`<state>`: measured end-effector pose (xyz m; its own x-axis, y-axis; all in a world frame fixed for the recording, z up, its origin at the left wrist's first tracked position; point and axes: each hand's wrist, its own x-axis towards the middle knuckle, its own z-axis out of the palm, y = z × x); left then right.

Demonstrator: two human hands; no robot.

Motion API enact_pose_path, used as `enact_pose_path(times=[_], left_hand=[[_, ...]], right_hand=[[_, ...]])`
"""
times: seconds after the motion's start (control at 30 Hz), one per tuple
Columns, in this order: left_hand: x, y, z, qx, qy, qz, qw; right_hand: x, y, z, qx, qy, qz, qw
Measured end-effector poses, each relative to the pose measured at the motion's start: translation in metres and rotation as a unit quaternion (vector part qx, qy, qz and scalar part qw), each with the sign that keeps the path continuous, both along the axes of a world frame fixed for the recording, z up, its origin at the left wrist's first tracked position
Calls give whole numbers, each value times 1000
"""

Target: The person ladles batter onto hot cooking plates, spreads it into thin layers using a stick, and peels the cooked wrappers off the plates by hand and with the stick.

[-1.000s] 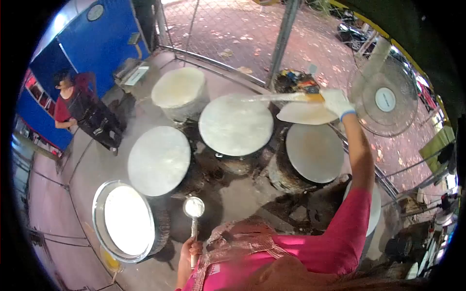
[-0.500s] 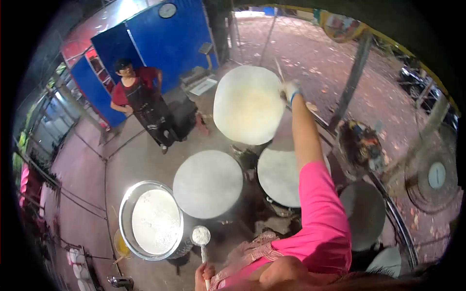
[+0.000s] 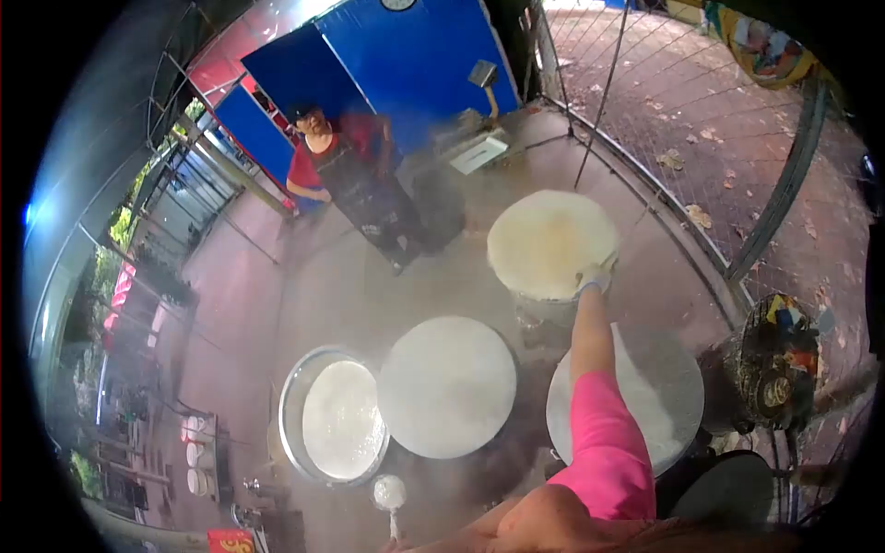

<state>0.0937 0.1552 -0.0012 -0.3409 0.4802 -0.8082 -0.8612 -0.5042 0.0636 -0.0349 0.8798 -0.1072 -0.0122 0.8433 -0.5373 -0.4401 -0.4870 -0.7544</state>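
In my left hand, mostly cut off by the bottom edge, is a ladle with its bowl coated in white batter. Beside the ladle stands a wide metal basin of white batter. My right arm reaches far forward. My gloved right hand is at the near right edge of a large round flatbread, browned in its middle. A thin stick shows faintly from that hand. Whether the fingers touch the flatbread is hard to tell.
Pale round griddles, one centre and one under my right arm, stand close by. A dark round plate is lower right. A person in a dark apron stands beyond. Wire fencing runs along the right.
My view has shifted, so the scene sits farther right. The flatbread now appears lower and flatter, over a round base. My right hand has moved to its near edge.
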Motion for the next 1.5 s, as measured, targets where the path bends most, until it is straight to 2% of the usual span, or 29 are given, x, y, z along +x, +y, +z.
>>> enact_pose_path(times=[0.07, 0.17, 0.23, 0.27, 0.33, 0.4, 0.43, 0.5, 0.53, 0.57, 0.6, 0.63, 0.67, 0.73, 0.8, 0.83, 0.9, 0.93, 1.0, 1.03, 1.07, 1.1, 1.13, 1.17, 1.2, 1.3, 1.37, 1.43, 1.5], left_hand=[[5, 1, -1, 10, -3, 16, 1000], [18, -15, 4, 36, 6, 47, 998], [29, -28, 15, 49, 23, 72, 996], [33, -30, 26, 43, 36, 85, 995], [33, -30, 52, 5, 64, 119, 991], [16, -37, 72, -1, 58, 164, 985], [7, -44, 77, 28, 45, 195, 979], [-17, -94, 37, 335, 8, 176, 926], [-34, -120, 12, 371, 71, 114, 919], [-50, -138, 11, 307, 124, 104, 938], [-66, -157, 11, 237, 173, 90, 952], [-86, -164, 23, 61, 205, 127, 969], [-110, -187, 13, 30, 214, 90, 972], [-166, -239, -40, 12, 253, 0, 967], [-219, -267, -92, -64, 216, -40, 974], [-241, -279, -122, -113, 165, -66, 978], [-272, -300, -172, -131, 234, -244, 932], [-283, -307, -185, -140, 273, -322, 896], [-280, -297, -151, -224, 229, -335, 886], [-281, -291, -139, -265, 211, -341, 877], [-290, -298, -204, -197, 220, -354, 888], [-298, -305, -264, -127, 226, -366, 894], [-300, -293, -222, -85, 80, -265, 957], [-298, -285, -165, -42, -71, -157, 984], [-295, -277, -109, -86, -89, -105, 987], [-292, -290, -9, 90, -89, -68, 990], [-292, -284, 76, 54, -6, -35, 998], [-299, -290, 145, 137, 45, -47, 988], [-302, -295, 203, 188, 95, -94, 973]], right_hand=[[-6, 24, -23, 31, -53, -8, 998], [-5, 37, -26, 102, -238, 32, 965], [26, 3, 19, 193, -449, 136, 862], [41, -21, 44, 249, -501, 188, 807], [46, -69, 83, 381, -497, 264, 734], [19, -86, 59, 617, -360, 233, 660], [-3, -114, 71, 608, -318, 330, 649], [-13, -197, 131, 556, -250, 504, 612], [-20, -250, 171, 394, -335, 607, 603], [-39, -273, 155, 523, -383, 594, 476], [-42, -330, 181, 519, -383, 618, 449], [-53, -370, 184, 599, -373, 607, 366], [-64, -417, 185, 525, -352, 675, 381], [-79, -506, 156, 587, -348, 666, 303], [-83, -587, 111, 617, -421, 645, 162], [-89, -626, 105, 588, -458, 666, 37], [-77, -666, 154, 605, -437, 661, 79], [-76, -671, 156, 547, -447, 692, 152], [-51, -671, 144, 414, -455, 725, 309], [-36, -672, 103, 472, -488, 686, 263], [-26, -689, 92, 462, -493, 702, 224], [-14, -713, 92, 461, -508, 686, 240], [-2, -720, 77, 467, -509, 685, 231], [7, -730, 94, 418, -514, 707, 248], [20, -735, 106, 408, -520, 702, 264], [46, -740, 141, 442, -527, 643, 337], [51, -740, 167, 514, -504, 570, 396], [44, -738, 203, 604, -490, 471, 416], [30, -727, 237, 680, -411, 388, 467]])
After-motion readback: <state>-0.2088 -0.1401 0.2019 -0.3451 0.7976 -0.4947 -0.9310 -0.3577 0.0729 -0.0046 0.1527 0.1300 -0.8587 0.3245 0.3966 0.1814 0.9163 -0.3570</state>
